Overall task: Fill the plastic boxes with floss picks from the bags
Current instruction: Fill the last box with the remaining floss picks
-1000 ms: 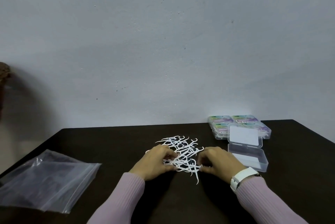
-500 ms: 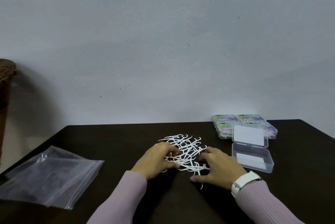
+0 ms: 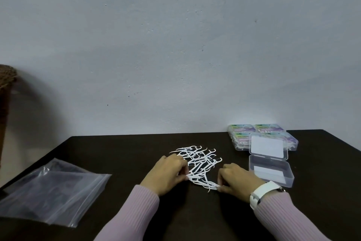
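Bare dark table (image 3: 121, 149) between the zip bags (image 3: 52, 192) and the floss pick pile (image 3: 197, 162), but right of the pile the open box (image 3: 270, 172) and closed boxes (image 3: 244, 135) crowd things.

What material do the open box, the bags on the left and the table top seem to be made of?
Open box: clear hard plastic, probably; the dark table shows through its walls and its rim keeps sharp edges.
Bags: thin soft plastic film, glossy; it wrinkles, catches light, and has a zip strip along one edge.
Table: dark brown, matte; it could be wood or laminate, no grain is visible.
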Demonstrator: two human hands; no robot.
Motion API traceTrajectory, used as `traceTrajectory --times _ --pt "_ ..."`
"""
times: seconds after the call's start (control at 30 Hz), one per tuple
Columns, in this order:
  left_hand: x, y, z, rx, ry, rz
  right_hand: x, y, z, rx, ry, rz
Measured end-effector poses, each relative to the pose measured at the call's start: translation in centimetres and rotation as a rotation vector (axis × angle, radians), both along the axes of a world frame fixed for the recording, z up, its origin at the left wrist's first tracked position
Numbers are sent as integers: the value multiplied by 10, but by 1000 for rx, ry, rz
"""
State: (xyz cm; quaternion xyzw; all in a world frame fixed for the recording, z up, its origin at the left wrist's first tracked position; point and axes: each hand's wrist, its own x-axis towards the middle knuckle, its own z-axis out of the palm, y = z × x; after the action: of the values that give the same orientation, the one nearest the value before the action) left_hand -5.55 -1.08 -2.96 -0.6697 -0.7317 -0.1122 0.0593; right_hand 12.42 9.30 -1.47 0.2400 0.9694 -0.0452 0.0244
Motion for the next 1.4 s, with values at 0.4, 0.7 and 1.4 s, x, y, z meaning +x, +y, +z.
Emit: traceTrajectory --times 0.4,0.7,1.4 --pt "9 1 -5 132 268 33 -4 -4 -2 442 135 23" --pt "14 3 -3 365 120 49 22 23 5 211 317 -86" --pt "119 101 -25 623 -43 -156 98 81 18 105 169 -411"
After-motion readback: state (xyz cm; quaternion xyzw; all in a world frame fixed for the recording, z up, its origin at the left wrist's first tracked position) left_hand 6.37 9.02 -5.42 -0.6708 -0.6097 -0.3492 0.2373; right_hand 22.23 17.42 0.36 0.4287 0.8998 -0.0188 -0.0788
